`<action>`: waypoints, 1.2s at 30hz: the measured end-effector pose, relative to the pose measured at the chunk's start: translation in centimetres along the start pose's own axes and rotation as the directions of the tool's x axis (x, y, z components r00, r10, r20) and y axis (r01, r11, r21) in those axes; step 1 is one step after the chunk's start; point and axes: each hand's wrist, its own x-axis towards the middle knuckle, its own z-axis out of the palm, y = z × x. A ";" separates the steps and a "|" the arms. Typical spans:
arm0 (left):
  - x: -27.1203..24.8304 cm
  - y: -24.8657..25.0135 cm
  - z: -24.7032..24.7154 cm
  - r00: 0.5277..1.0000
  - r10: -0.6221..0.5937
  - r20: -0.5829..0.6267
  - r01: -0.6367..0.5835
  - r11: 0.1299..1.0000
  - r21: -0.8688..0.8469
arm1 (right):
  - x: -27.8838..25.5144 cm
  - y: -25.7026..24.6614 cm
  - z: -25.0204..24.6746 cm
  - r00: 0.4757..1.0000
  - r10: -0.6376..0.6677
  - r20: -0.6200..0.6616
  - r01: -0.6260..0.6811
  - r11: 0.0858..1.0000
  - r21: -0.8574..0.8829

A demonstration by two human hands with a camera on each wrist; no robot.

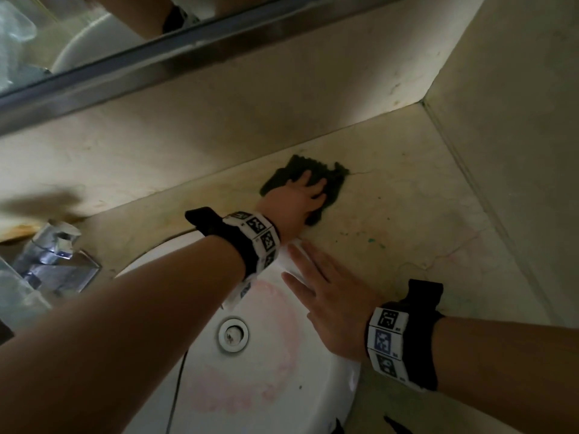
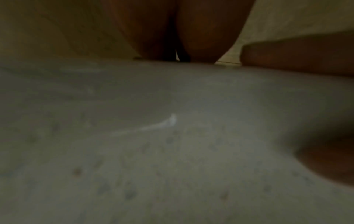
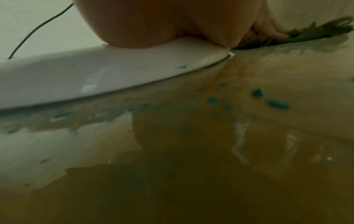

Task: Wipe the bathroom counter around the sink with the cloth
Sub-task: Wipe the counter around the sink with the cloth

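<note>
Fingers of my left hand [image 1: 296, 202] press flat on the dark green cloth [image 1: 326, 175], spread on the beige marble counter [image 1: 407, 220] behind the white sink [image 1: 319, 399]. My right hand [image 1: 329, 296] lies flat, fingers straight, across the sink's rim, just beside the left wrist

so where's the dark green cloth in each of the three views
Head: cloth at upper centre on the counter, under the left hand.
Left wrist: not identifiable; too blurred.
Right wrist: cloth at the top right edge.
Shared landmark: white sink rim, in the head and right wrist views.
</note>
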 end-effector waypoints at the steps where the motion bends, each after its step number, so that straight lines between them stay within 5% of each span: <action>1: 0.1 0.1 -0.1 1.000 0.004 -0.012 -0.004 1.000 -0.005 | 0.0 0.1 0.0 1.000 0.001 -0.003 -0.001 1.000 0.001; 5: -1.3 0.0 -2.1 0.955 -0.178 -0.236 0.083 0.927 -0.366 | -0.1 0.2 0.1 1.000 -0.012 0.003 0.012 1.000 0.004; 9: -3.2 -2.7 -4.9 0.737 -0.597 -0.316 0.192 0.633 -0.750 | -0.1 0.3 0.0 1.000 -0.013 -0.007 0.013 1.000 0.016; 11: -4.3 -4.8 -5.3 0.691 -0.653 -0.310 0.242 0.612 -0.753 | -0.1 0.4 0.1 1.000 -0.015 -0.009 0.015 0.999 0.029; 14: -5.7 -6.6 -4.3 0.734 -0.637 -0.234 0.380 0.672 -0.636 | -0.2 0.4 0.2 1.000 -0.016 -0.014 0.016 1.000 0.026; 17: -6.8 -7.0 -2.5 0.717 -0.659 -0.225 0.491 0.707 -0.508 | -0.2 0.4 0.3 1.000 -0.017 -0.025 0.018 0.999 0.029; 23: -6.9 -4.0 0.8 0.882 -0.461 -0.099 0.400 0.843 -0.360 | -0.3 0.4 0.4 0.999 -0.030 -0.033 0.031 0.999 0.025; 31: -5.0 -2.9 0.6 0.921 -0.389 -0.032 0.382 0.915 -0.129 | -0.2 0.5 1.0 0.998 -0.041 -0.049 0.043 0.998 0.039; 36: -2.8 1.3 0.1 0.983 -0.183 -0.030 0.180 0.980 -0.084 | -0.4 0.4 0.7 0.997 -0.057 -0.045 0.058 0.998 0.017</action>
